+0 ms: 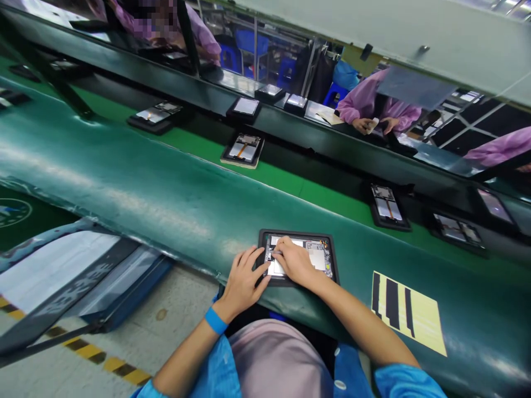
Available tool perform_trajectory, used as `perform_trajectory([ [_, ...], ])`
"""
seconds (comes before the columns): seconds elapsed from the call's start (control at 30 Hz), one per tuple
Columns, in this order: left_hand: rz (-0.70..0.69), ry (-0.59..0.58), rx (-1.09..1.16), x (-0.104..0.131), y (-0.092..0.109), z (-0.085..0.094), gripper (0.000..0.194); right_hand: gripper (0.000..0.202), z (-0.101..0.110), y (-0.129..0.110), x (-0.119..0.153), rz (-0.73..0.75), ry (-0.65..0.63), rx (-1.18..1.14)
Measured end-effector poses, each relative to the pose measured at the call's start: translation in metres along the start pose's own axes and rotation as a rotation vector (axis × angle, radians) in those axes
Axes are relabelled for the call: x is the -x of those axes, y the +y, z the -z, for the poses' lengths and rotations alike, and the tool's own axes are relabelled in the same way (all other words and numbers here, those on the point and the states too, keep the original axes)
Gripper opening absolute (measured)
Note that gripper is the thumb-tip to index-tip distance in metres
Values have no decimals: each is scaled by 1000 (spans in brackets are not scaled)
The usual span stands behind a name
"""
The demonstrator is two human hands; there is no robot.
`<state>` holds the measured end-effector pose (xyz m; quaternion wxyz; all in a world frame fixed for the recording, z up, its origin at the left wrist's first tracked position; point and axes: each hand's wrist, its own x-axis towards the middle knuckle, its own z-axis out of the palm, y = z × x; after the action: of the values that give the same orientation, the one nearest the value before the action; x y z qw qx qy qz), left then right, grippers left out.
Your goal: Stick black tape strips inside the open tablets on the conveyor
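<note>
An opened tablet (317, 257) lies in a black tray (333, 243) on the green bench, its battery and circuit board showing. My left hand (244, 276) rests at the tray's left edge, fingers spread, with fingertips on the rim and the tablet's end. Over the left part of the tablet, my right hand (293, 260) has its fingers pressed together around something small and greyish that I cannot make out. A blue band (216, 319) circles my left wrist. To the right lies a yellow sheet (427, 320) with black strips (392, 303).
Beyond the bench, a green conveyor (290, 185) carries several trays, including one with an opened tablet (244, 148). People in pink sleeves work on the far side; one person's hands (365, 125) hold a small pale item. A chair (83, 276) stands at the lower left.
</note>
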<state>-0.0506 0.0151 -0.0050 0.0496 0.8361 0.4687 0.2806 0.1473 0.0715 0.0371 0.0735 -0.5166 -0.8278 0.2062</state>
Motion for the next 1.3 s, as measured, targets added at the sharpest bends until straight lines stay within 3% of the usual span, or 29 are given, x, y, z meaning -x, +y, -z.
perform_trajectory([
  [0.5,3,-190,-88,-9,-3,5,47,5,-9,6,-7,-59,31,-17],
  [0.7,-2,-233,-116,-15,-3,8,45,13,-8,16,-3,-49,207,-124],
  [0.83,8,-239,-147,-21,-2,6,51,10,-3,23,22,37,264,-160],
  [0.97,24,-226,-153,-21,-4,0,54,18,-5,27,63,137,209,-78],
  [1.1,28,-169,-147,-17,-9,-7,51,35,-10,27,89,230,36,107],
  [1.2,31,-103,-133,-12,-14,-11,56,20,-14,26,92,200,-54,215],
  [1.3,59,-15,-90,-4,-14,-11,62,13,-18,30,89,148,-66,260],
])
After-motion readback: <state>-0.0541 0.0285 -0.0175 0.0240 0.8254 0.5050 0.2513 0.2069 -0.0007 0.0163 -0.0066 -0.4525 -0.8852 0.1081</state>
